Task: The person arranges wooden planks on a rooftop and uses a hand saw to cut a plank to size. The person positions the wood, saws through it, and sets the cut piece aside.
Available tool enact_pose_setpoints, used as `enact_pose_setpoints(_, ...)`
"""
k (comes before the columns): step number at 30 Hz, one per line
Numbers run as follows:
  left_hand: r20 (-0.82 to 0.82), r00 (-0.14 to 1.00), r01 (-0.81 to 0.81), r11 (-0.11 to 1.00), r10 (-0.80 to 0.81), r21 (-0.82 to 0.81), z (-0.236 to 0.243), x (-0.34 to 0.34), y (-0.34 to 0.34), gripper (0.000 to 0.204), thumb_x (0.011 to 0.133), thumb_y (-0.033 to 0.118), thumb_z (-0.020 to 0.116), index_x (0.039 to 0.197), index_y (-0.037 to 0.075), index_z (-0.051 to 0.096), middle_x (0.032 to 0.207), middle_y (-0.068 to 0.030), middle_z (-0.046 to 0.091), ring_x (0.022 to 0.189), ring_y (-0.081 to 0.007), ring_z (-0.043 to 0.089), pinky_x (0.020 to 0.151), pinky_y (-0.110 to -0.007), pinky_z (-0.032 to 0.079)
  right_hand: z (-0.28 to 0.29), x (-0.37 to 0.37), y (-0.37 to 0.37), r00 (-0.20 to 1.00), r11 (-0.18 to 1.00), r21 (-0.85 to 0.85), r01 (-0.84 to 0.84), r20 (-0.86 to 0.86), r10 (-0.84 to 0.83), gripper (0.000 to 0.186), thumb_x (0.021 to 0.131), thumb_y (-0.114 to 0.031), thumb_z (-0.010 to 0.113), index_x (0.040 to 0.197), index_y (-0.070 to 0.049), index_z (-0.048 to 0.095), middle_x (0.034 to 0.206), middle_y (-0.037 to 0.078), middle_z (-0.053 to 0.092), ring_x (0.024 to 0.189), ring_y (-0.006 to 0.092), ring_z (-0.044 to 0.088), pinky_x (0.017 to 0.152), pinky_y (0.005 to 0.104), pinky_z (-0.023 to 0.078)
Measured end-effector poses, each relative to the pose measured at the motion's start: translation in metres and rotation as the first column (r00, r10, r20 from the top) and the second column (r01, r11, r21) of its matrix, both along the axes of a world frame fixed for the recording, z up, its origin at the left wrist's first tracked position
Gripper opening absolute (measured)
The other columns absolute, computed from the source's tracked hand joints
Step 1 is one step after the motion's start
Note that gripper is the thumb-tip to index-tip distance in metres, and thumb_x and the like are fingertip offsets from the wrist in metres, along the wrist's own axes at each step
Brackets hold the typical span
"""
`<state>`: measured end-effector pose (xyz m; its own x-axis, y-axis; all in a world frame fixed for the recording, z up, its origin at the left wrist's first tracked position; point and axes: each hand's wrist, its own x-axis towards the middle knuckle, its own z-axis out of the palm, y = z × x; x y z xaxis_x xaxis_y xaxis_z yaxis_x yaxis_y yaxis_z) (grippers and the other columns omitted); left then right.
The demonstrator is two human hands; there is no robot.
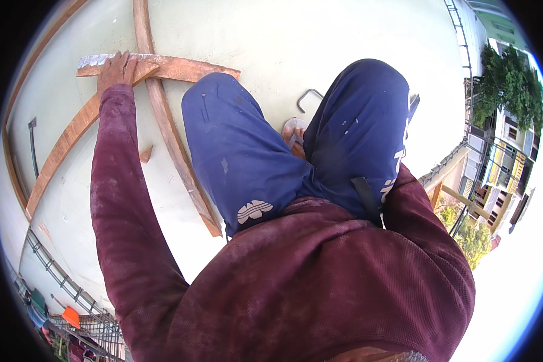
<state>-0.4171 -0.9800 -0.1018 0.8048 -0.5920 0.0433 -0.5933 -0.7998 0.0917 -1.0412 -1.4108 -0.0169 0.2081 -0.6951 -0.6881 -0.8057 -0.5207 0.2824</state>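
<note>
My left hand (117,70) lies over a short wooden board (193,69), its fingers closed over the far edge. A silvery-white strip (93,60) runs along that board's left part; I cannot make out what it is. The pointed end of a long wooden plank (72,134) comes in beneath or beside the hand and meets the short board. Both cross near a long wooden batten (166,114) on the pale floor. My right arm (425,220) goes down beside my right thigh, and its hand is hidden behind the leg.
A small wooden wedge (145,154) lies left of the batten. Near my sandalled foot (294,131) is a bent metal rod (309,98). A dark long-handled tool (33,145) lies at the left. Rebar cages (66,282) line the floor's edges, with buildings (513,157) beyond at right.
</note>
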Motion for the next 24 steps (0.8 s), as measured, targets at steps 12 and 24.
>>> enact_pose_setpoints(12, 0.042, 0.999, 0.034, 0.999, -0.035, 0.035, 0.000, -0.003, 0.010, 0.054, 0.100, 0.052, 0.044, 0.140, 0.019, 0.058, 0.149, -0.0126, 0.050, 0.139, -0.0375, 0.044, 0.114, -0.045, 0.037, -0.032, 0.030, 0.043, 0.973, 0.983, 0.040, 0.180, 0.140, -0.184, 0.048, 0.086, -0.030, 0.070, 0.132, -0.019, 0.060, 0.127, 0.012, 0.065, 0.120, 0.0323, 0.060, 0.100, 0.0453, 0.049)
enact_pose_setpoints(24, -0.022, 0.998, -0.065, 0.997, 0.064, -0.036, 0.023, -0.020, 0.004, 0.057, 0.094, 0.055, 0.053, 0.138, 0.020, 0.061, 0.153, -0.0082, 0.047, 0.144, -0.0309, 0.036, 0.115, -0.049, 0.032, 0.031, -0.003, -0.013, 0.991, 0.984, 0.125, 0.128, -0.052, -0.122, 0.053, 0.085, -0.029, 0.073, 0.136, -0.022, 0.059, 0.132, 0.009, 0.063, 0.124, 0.0308, 0.058, 0.103, 0.0453, 0.048)
